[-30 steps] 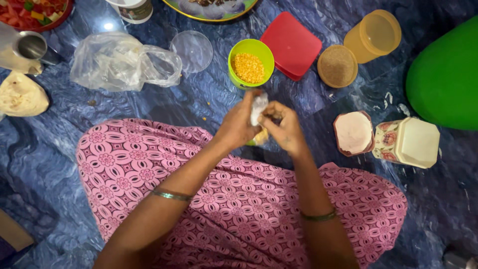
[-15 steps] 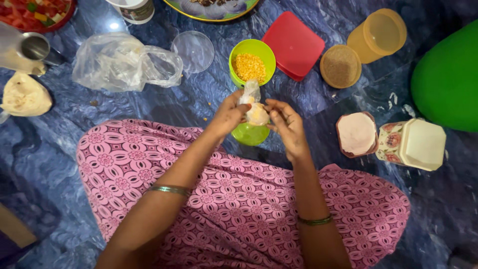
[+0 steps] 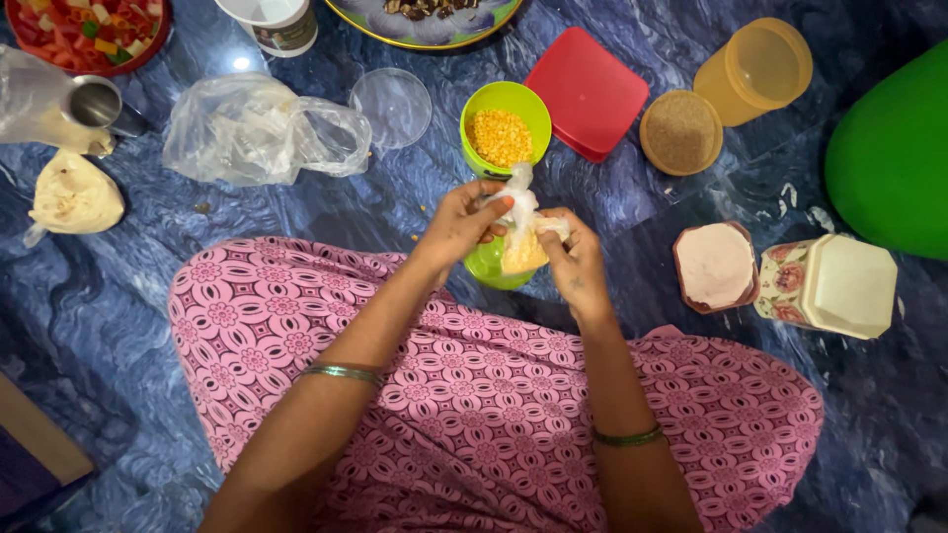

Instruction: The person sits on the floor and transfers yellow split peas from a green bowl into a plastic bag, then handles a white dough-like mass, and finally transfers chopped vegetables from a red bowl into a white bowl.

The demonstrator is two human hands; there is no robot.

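A small clear plastic pouch (image 3: 521,237) holding yellow split lentils is held between both hands, above the blue marbled floor (image 3: 415,197) near its middle. Its long axis runs roughly away from the person: the twisted, empty neck points toward the far edge, the filled bottom toward the lap. The left hand (image 3: 456,225) pinches the twisted neck, fingers curled around it. The right hand (image 3: 575,259) grips the filled lower part, fingers closed on the plastic.

Directly under the pouch lies a green lid (image 3: 490,266), partly hidden by the hands. Just beyond the neck stands an open green cup (image 3: 505,126) of the same yellow lentils. To its right lie a red square lid (image 3: 588,91), a round brown lid (image 3: 680,132) and an orange jar (image 3: 755,69) on its side. To the left sit a clear round lid (image 3: 391,107) and a crumpled clear bag (image 3: 259,130). Near the right edge are a pink-rimmed container (image 3: 715,266) and a flowered box (image 3: 834,284), with a large green object (image 3: 889,158) behind them. Bare floor shows on either side of the hands, between cup and bag on the left and between hands and pink-rimmed container on the right. The person's pink patterned lap (image 3: 474,395) fills the near edge.
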